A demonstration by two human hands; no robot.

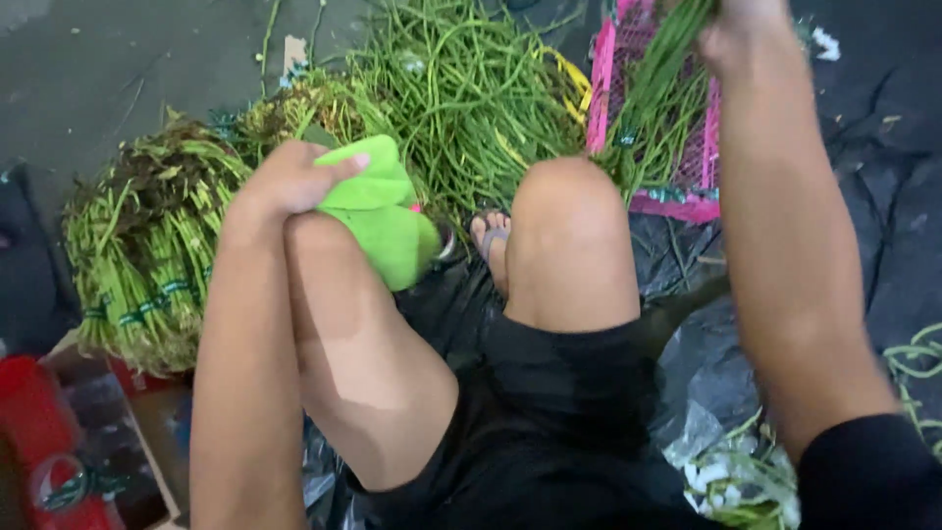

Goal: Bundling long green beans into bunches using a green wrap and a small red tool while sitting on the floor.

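My left hand (294, 179) rests on my left knee and grips a bright green cloth (385, 214) that hangs over the knee. At the top edge of the view my right hand (738, 29) is closed around a bundle of long green stems (659, 79), held above a pink plastic crate (677, 204). The stems hang down into the crate. I am sitting low with both knees up, and a sandalled foot (491, 245) shows between them.
A loose heap of long green stems (471, 98) lies ahead on the dark floor. Tied bundles of stems (147, 255) are stacked at the left. A red container (39, 432) and a cardboard box sit at the lower left. Black plastic sheeting (883, 226) covers the ground at the right.
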